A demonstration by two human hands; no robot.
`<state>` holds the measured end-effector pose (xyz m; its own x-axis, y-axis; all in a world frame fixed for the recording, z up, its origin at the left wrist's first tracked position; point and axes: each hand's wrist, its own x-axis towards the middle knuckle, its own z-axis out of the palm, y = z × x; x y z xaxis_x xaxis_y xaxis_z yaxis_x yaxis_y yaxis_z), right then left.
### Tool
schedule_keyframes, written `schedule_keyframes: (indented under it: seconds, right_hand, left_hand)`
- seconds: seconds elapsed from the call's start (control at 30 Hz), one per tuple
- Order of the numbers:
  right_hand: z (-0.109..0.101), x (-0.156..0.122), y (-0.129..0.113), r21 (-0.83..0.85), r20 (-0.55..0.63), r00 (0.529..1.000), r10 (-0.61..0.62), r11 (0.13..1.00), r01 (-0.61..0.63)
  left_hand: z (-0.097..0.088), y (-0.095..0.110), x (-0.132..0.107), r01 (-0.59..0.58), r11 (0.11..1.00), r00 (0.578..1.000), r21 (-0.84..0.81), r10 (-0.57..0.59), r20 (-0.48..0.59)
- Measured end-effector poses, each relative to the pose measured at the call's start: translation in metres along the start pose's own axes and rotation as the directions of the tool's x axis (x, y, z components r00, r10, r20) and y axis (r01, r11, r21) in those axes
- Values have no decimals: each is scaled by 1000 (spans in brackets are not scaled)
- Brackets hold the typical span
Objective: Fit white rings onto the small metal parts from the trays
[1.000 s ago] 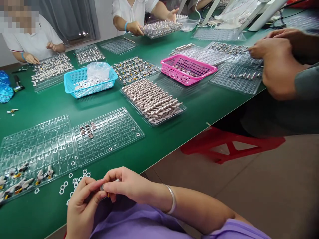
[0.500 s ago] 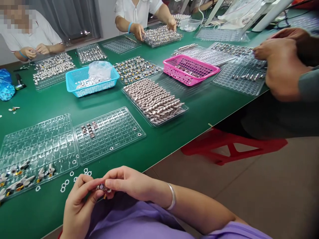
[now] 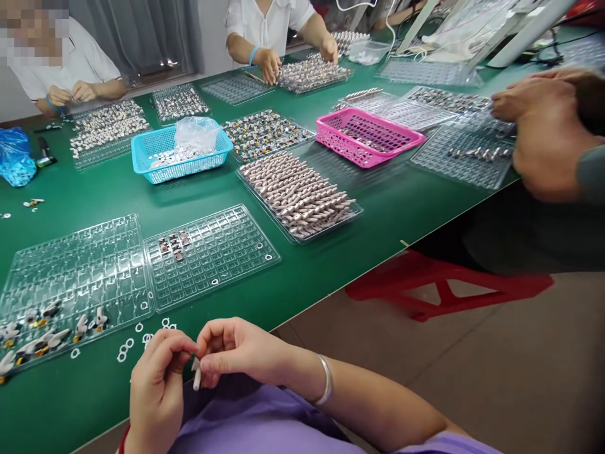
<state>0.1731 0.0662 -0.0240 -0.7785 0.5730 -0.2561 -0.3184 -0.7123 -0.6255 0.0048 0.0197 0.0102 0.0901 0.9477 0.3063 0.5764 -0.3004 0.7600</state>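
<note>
My left hand (image 3: 155, 384) and my right hand (image 3: 236, 351) meet over my lap at the green table's near edge. Both pinch one small white part (image 3: 196, 375) between their fingertips; it hangs down between them. Loose white rings (image 3: 126, 347) lie on the table (image 3: 331, 252) just beyond my left hand. Two clear plastic trays sit ahead: the left tray (image 3: 70, 277) holds a few white-and-yellow pieces along its near side, the right tray (image 3: 210, 252) holds a few dark pieces at its far left.
A tray of pinkish parts (image 3: 297, 192), a blue basket (image 3: 182, 154) and a pink basket (image 3: 366, 135) stand mid-table. Two people in white work at the far side, another person's hands (image 3: 543, 126) at the right. A red stool (image 3: 439, 284) stands under the table edge.
The small part has turned between my fingertips and now hangs downward. My hands stayed in place; the view shifted slightly.
</note>
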Motion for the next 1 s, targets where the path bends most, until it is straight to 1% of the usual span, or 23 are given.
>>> schedule_keyframes:
  seconds: [0.1,0.2,0.23,0.27,0.3,0.33,0.37,0.4,0.47,0.53,0.57,0.6,0.63,0.73,0.83,1.0]
  right_hand:
    - [0,2,3,11,3,1000,0,1000,0]
    - [0,2,6,31,-26,999,-30,999,30]
    - [0,3,7,44,-37,998,-45,998,47]
    - [0,2,7,56,-46,997,-63,996,65]
    - [0,2,8,68,-54,995,-80,994,83]
    - [0,2,8,76,-58,994,-96,992,101]
    - [0,2,8,81,-62,992,-112,990,117]
    - [1,2,9,84,-61,990,-124,988,129]
    - [2,1,9,85,-50,989,-141,986,145]
    - [3,0,9,81,-31,988,-149,985,152]
    - [3,-1,10,78,-25,988,-155,984,157]
    - [4,-2,10,74,-24,986,-166,983,167]
    - [4,-2,10,67,-30,983,-183,980,185]
    - [4,-6,9,14,-53,970,-236,971,237]
    - [5,-9,8,-59,-81,964,-254,967,250]
    - [6,-12,5,-163,-142,952,-271,955,248]
  left_hand:
    - [2,0,0,-29,1000,1000,5,29,-9]
    - [2,-2,-1,-35,997,999,-69,37,35]
    - [1,-4,-1,-13,995,999,-104,17,45]
    - [0,-5,-2,38,989,998,-140,-31,51]
    - [-2,-7,-3,114,977,993,-179,-106,53]
    - [-3,-9,-3,207,953,978,-222,-198,61]
    - [-3,-10,-4,306,912,952,-271,-293,89]
    - [-4,-11,-4,402,855,916,-328,-376,141]
    - [-4,-12,-4,552,702,834,-450,-481,272]
    - [-3,-10,-3,638,540,765,-549,-531,365]
    - [-2,-8,-2,659,479,740,-580,-549,387]
    - [-1,-6,-1,666,441,727,-602,-565,391]
    - [-1,-4,1,666,423,722,-614,-573,388]
    - [-2,2,4,657,434,729,-617,-574,372]
    - [-5,2,3,642,511,753,-573,-562,342]
    - [-7,2,-3,594,631,797,-500,-547,256]
